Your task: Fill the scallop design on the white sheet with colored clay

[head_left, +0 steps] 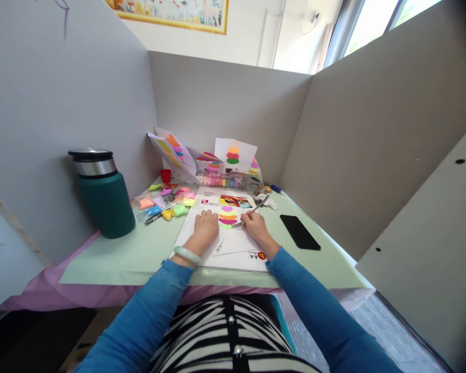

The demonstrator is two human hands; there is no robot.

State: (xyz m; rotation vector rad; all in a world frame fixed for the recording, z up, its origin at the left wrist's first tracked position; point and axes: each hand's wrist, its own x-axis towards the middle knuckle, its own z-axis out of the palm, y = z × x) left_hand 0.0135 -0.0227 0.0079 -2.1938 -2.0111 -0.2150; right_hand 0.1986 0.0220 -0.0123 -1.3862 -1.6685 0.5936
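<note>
My right hand [255, 226] is closed around a metal fork [261, 202]. Its tines rest at the lower right of a stacked shape [228, 217] in pink, orange, magenta and yellow-green on white paper. My left hand [205, 227] lies on the paper just left of that shape, fingers bent and a little apart, pressing the sheet; the fingertips are partly hidden. The white sheet [233, 246] has a small dark drawn mark below the shape. Under it lies a larger printed white board or pad [204, 196] with a colourful picture near its top.
Left are a green bottle [105, 204], bagged coloured clay [180, 210], a pen [153, 219] and a red cup [165, 175]. Behind stand sheets with coloured stacks [236, 152] and a clay pack [225, 180]. A black phone [300, 232] lies right. Grey partitions [233, 98] enclose the table.
</note>
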